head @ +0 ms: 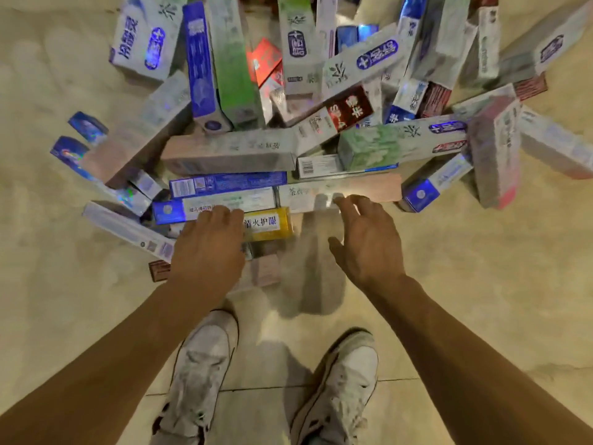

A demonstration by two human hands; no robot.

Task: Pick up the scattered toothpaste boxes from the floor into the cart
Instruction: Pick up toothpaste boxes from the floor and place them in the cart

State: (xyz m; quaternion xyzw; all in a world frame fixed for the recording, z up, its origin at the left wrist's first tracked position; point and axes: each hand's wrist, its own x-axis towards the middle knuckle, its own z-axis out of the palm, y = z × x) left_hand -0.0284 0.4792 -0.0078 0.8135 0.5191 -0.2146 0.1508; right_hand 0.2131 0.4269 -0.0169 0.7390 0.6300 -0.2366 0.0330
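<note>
Just beyond the fingers (221, 215), long cardboard toothpaste boxes (231, 149) lie heaped on the beige tiled floor (465, 284); left hand (208, 248) and right hand (369, 242) reach side by side, loosely spread and empty, probably to scoop several together.

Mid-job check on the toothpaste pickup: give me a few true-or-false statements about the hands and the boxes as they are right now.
1. The right hand holds a box. False: its fingers are spread and hold nothing.
2. The left hand covers one end of the yellow box. True.
3. The cart is in view. False: no cart shows in the head view.
4. A dark red box lies in the pile. True.
5. The person wears white shoes. True.
</note>
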